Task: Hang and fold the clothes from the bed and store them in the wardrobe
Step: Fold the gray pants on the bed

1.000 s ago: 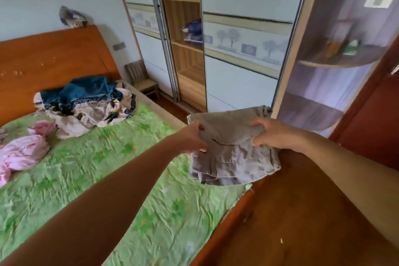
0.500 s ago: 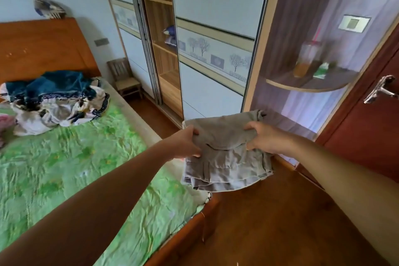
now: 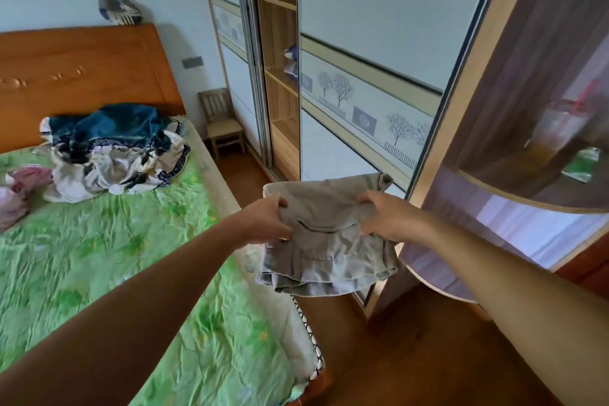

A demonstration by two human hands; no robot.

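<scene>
**Folded grey garment held in both hands between bed and wardrobe**

Two bare forearms reach in from the lower corners of the frame and meet just right of centre. The left hand [image 3: 263, 221] grips the left side of a folded grey garment [image 3: 326, 250], thumb on top and fingers curled underneath. The right hand [image 3: 385, 217] pinches the right side the same way. The garment hangs in the air between them, its lower layers drooping, above the corner of the bed [image 3: 99, 273] and the brown wooden floor [image 3: 428, 356].

The bed's crumpled green sheet fills the lower left. Close on the right, a rounded corner shelf [image 3: 543, 204] juts out beside the right forearm. It carries a blurred jar [image 3: 553, 128] and a small green item [image 3: 581, 165].

Straight behind the garment stands a closed sliding wardrobe door [image 3: 362, 10], pale with a band of tree drawings, so that part of the wardrobe is covered. The open wardrobe bay [image 3: 280, 102] is further back, up and left of the garment, a narrow strip of wooden shelves between two door panels. A dark blue folded item [image 3: 291, 63] lies on one shelf. A strip of floor runs between the bed's edge and the wardrobe towards that bay, and a small wooden chair [image 3: 222, 125] stands at its far end against the wall.

At middle left a loose pile of clothes [image 3: 112, 148], teal on top and white patterned below, lies on the bed near the orange headboard [image 3: 82, 76]. A pink garment [image 3: 19, 188] lies at the left edge. A striped object [image 3: 120, 8] sits on top of the headboard
</scene>
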